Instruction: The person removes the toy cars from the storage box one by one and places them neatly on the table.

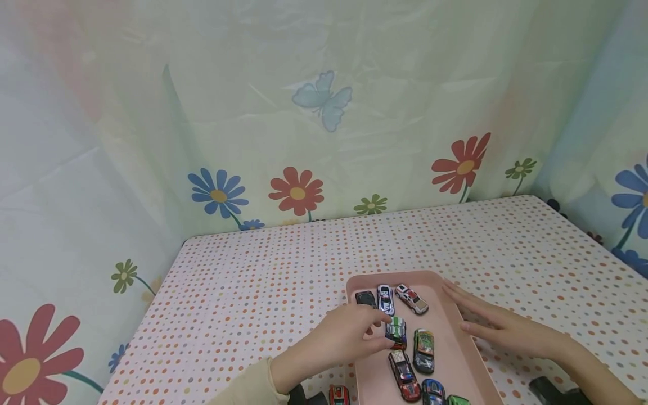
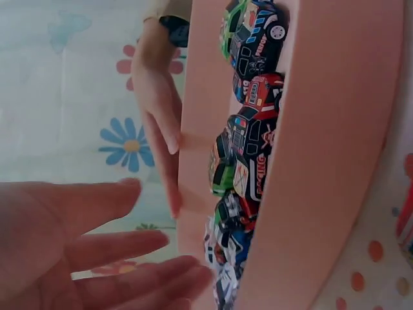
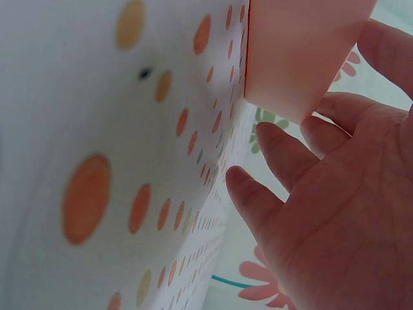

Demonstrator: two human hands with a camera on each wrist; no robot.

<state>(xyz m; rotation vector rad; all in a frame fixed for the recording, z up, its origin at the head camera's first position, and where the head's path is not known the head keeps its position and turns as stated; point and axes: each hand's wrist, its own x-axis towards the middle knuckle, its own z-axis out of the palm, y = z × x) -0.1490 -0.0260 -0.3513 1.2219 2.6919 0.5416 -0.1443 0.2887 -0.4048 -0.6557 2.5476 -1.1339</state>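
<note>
A pink tray (image 1: 445,349) stands on the table with several toy cars in it. Over its left side reaches my left hand (image 1: 349,334), thumb and fingers apart, near a green and white toy car (image 1: 397,333). Nothing shows between those fingers in the left wrist view, where a black toy car marked "RACING" (image 2: 255,142) lies beyond the tray wall. My right hand (image 1: 511,329) is at the tray's right rim with its fingers extended. In the right wrist view, the right fingertips (image 3: 335,106) rest against the tray's outer wall.
Outside the tray's left wall a red toy car (image 1: 339,395) sits on the dotted tablecloth (image 1: 263,281). Dark objects lie at the table's near side, one by the right forearm (image 1: 554,391). A flowered curtain (image 1: 324,146) hangs behind the table.
</note>
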